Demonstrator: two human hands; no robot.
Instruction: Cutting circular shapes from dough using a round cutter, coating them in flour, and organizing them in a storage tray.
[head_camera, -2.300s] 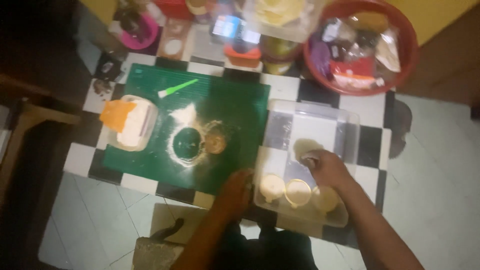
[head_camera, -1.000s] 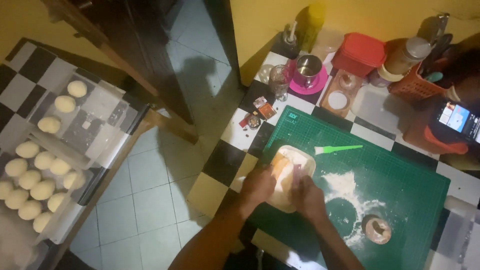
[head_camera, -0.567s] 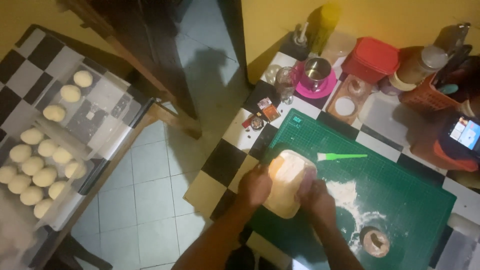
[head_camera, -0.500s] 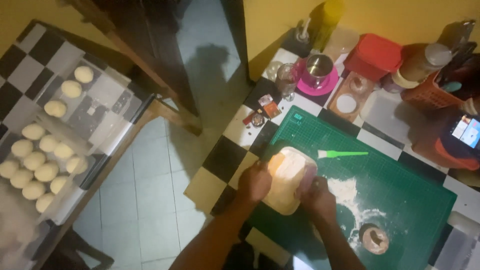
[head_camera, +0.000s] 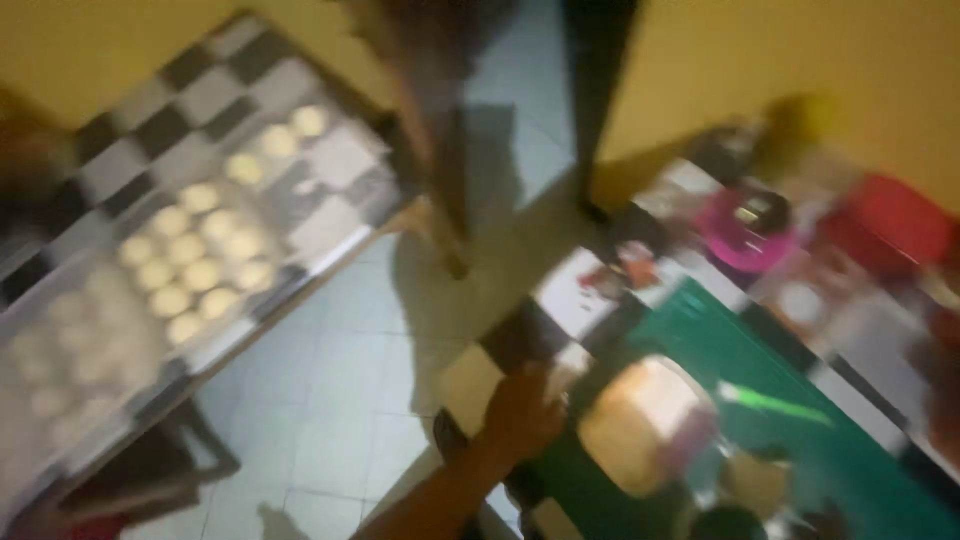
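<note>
Only one hand (head_camera: 522, 412) and its forearm show clearly, blurred by camera motion. The forearm is bare: no sleeve, watch, ring or glove can be made out. The other hand cannot be told apart in the blur.

Whole view smeared by motion blur. Left hand (head_camera: 522, 412) soft-edged, fingers indistinct against pale tub (head_camera: 640, 425); grip unreadable. Right hand not made out. Dough balls (head_camera: 190, 270) on far surface mere pale blobs. Green mat (head_camera: 800, 440) cut by lower right edge
</note>
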